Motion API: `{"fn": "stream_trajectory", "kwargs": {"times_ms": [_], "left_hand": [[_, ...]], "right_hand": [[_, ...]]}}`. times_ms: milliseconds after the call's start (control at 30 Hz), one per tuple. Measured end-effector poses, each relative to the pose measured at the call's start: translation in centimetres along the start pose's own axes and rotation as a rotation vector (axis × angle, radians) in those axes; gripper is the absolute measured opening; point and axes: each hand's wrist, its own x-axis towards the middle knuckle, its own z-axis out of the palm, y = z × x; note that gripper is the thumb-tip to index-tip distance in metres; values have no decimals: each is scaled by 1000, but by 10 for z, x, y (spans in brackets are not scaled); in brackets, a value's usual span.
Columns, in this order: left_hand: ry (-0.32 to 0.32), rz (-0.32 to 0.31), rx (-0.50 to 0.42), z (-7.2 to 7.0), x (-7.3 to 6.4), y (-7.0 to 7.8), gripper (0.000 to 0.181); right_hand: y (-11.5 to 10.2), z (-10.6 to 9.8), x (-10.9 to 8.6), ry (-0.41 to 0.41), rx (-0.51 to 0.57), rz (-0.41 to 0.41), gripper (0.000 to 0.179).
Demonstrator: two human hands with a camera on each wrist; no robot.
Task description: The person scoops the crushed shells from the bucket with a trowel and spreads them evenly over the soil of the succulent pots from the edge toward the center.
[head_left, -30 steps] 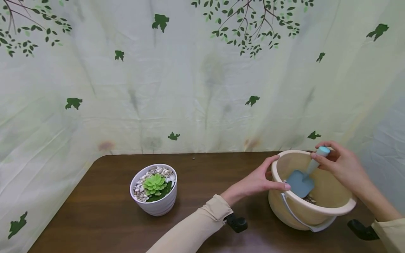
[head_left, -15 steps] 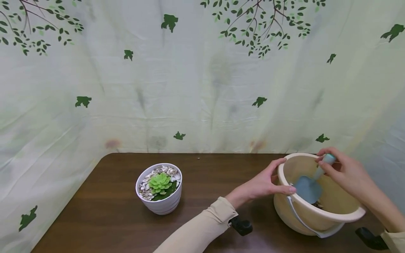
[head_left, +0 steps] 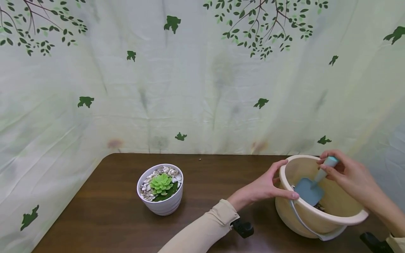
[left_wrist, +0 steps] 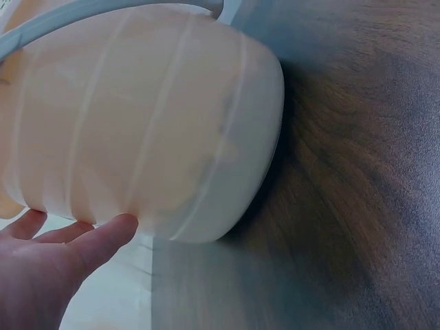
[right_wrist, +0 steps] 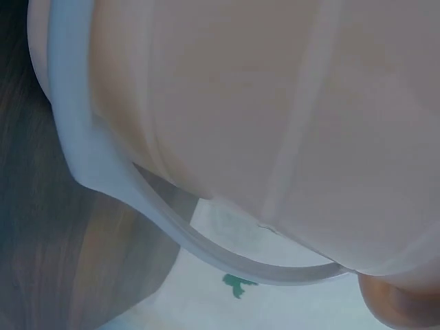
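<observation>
On a brown wood-grain table (head_left: 101,196), the left hand (head_left: 264,189) grips a round cream plastic bucket (head_left: 288,219), presumably steadying it while the right hand (head_left: 352,175) pinches a flat-bladed blue trowel (head_left: 309,191) slanting down inside.

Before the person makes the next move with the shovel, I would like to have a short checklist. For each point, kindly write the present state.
1. Right hand holds the blue shovel by its handle: ok.
2. Left hand grips the beige bucket at its rim: ok.
3. Bucket's grey carrying handle hangs outside, away from the opening: ok.
4. Enough small pieces in the bucket: cannot tell; a few show beside the blade, which hides others.
5. White pot with the green plant stands upright, apart from the bucket: ok.
</observation>
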Motion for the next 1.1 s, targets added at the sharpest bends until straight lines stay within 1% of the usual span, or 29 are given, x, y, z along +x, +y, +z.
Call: {"fn": "stream_trajectory", "kwargs": {"times_ms": [67, 167, 267, 400, 533, 600, 767, 833, 933, 1100], "left_hand": [[-2, -2, -5, 0, -1, -1, 87], [2, 3, -7, 1, -1, -1, 87], [8, -1, -14, 2, -1, 1, 88], [11, -16, -13, 1, -2, 3, 88], [8, -21, -5, 1, -3, 4, 88], [4, -22, -6, 1, -3, 4, 88], [-4, -24, -3, 1, -3, 3, 87], [-4, -24, -2, 2, -2, 2, 87], [0, -27, -1, 2, -2, 3, 87], [6, -28, -6, 2, -2, 4, 87]], "right_hand": [[1, 1, -1, 0, 0, 5, 26], [1, 0, -1, -4, 6, -10, 25], [0, 0, -1, -6, 14, 3, 24], [-2, -2, -1, -41, 28, 7, 20], [-2, -3, -3, -86, 63, -10, 17], [-2, -4, -2, -113, 102, -16, 16], [-1, -4, 2, -253, 277, -53, 15], [0, -5, 4, -298, 337, -64, 15], [0, -5, 5, -324, 382, -65, 15], [1, -5, 6, -352, 432, -37, 16]]}}
